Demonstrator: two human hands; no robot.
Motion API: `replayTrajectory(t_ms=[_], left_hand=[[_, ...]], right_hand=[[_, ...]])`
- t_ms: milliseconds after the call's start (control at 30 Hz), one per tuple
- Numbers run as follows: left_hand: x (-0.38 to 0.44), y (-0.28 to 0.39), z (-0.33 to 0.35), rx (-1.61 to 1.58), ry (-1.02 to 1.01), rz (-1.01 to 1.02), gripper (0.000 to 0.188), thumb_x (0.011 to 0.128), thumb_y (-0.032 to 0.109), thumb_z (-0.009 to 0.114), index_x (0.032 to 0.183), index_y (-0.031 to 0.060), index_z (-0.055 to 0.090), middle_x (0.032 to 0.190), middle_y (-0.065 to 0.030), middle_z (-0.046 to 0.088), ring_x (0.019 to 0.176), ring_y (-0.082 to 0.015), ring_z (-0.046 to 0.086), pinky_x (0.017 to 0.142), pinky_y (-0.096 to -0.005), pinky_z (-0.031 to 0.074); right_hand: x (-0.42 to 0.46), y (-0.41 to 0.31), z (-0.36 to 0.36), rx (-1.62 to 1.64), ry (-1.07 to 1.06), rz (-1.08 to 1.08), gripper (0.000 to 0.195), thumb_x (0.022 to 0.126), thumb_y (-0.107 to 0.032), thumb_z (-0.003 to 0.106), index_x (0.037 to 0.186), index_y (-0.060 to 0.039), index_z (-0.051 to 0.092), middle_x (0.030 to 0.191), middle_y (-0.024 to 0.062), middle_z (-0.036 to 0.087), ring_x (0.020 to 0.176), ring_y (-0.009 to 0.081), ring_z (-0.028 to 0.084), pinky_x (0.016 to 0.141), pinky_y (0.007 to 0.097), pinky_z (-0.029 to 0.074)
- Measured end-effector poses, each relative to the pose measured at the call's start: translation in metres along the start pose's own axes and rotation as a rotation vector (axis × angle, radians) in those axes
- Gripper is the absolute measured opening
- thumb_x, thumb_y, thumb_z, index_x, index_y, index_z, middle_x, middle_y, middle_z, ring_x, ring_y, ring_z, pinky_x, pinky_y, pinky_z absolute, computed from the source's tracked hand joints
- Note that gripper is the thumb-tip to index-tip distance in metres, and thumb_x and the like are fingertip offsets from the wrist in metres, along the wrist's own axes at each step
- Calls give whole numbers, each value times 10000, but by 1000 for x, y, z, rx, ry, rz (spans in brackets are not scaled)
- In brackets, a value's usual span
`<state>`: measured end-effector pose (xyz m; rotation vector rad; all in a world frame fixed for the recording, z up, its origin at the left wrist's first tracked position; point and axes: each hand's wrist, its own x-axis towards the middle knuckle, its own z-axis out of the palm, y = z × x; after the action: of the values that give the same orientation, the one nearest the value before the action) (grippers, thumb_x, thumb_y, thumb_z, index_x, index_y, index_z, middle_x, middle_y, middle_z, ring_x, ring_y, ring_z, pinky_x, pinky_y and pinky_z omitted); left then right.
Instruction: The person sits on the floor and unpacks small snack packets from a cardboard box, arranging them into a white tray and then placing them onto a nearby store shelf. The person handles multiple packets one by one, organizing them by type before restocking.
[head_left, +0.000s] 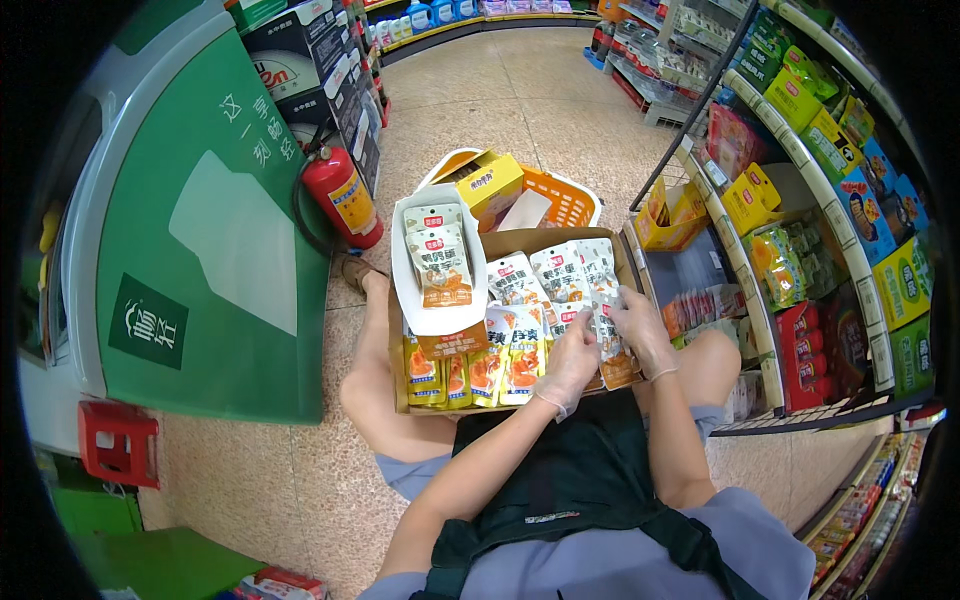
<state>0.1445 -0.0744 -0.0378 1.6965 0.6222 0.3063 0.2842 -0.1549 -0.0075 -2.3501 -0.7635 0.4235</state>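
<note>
My left hand (574, 361) and my right hand (646, 334), both in thin clear gloves, are at the right part of an open cardboard carton (401, 379). Between them is a white-and-orange foil snack packet (616, 369), gripped at its two sides. More white packets (559, 271) lie behind it in the carton. Yellow packets (523, 367) stand in rows along the front. At the left, a white-lined display box (405, 300) with two or more similar packets (442, 266) rests on top of the carton's contents.
An orange plastic basket (574, 199) holding a yellow box (491, 184) stands behind the carton. To the left are a red fire extinguisher (345, 199), a green freezer cabinet (225, 300) and a red stool (118, 442). Snack shelves (765, 300) rise close on my right.
</note>
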Motion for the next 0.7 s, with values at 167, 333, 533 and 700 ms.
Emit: replayTrajectory(t_ms=[167, 333, 533, 700], left_hand=[[-19, 27, -38, -178, -67, 28, 515, 892, 41, 592, 1396, -7, 500, 956, -8, 579, 835, -98, 547, 764, -246, 481], [-31, 53, -91, -298, 36, 180, 386, 930, 21, 555, 1316, 21, 580, 905, -8, 590, 806, -92, 557, 741, -242, 485], [-22, 72, -161, -163, 399, 415, 402, 921, 7, 574, 1323, -9, 566, 1151, -148, 647, 1038, -203, 628, 896, -323, 516], [-19, 66, -193, -154, 510, 356, 614, 909, 41, 580, 1474, -18, 349, 1406, -221, 499, 1239, -266, 545, 1016, -344, 447]], right_hand=[[-13, -32, -19, 573, 17, 111, 327, 902, -179, 612, 1104, 79, 621, 899, 132, 697, 776, 185, 661, 676, 309, 511], [-14, -82, -46, 850, -205, 31, 273, 917, -219, 649, 1068, 7, 665, 787, -11, 634, 632, 45, 527, 564, 197, 399], [-3, -172, -29, 968, -115, -290, 242, 943, -202, 620, 1075, -1, 646, 799, 11, 650, 665, 63, 588, 599, 203, 436], [10, -223, 18, 930, -187, -280, 192, 979, -131, 573, 1093, 4, 649, 882, 56, 673, 677, 97, 640, 596, 214, 498]])
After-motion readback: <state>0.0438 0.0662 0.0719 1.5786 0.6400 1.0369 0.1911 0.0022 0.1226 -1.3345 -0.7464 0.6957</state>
